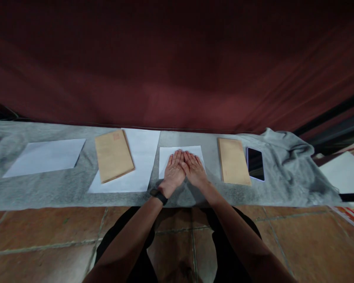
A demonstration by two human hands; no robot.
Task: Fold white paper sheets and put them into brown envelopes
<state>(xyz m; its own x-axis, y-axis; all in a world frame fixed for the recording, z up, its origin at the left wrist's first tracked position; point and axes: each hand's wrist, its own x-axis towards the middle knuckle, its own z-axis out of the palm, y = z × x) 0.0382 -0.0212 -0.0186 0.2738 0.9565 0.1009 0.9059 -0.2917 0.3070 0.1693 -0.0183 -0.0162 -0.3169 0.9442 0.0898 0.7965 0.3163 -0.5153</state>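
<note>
Pressing down on a small white sheet point(168, 154) at the centre of the frame, I have both hands flat on it, palms down. The left hand point(173, 173), with a black band point(158, 195) at its wrist, lies just beside the right hand point(195, 171), and their inner edges touch. The fingers point(177, 158) of both are stretched out straight and held close together, gripping nothing. The sheet lies on a grey cloth point(61, 188) that covers the bench.

Left of centre, a brown envelope point(113, 155) lies tilted on a larger white sheet point(143, 157). Another white sheet point(45, 157) lies well apart at the far left. Right of my hands a second brown envelope point(233, 161) lies with a dark phone point(255, 164) just beside it. The cloth bunches up at the right. A dark red curtain point(177, 70) fills the upper frame, and a tiled floor point(297, 236) the lower.
</note>
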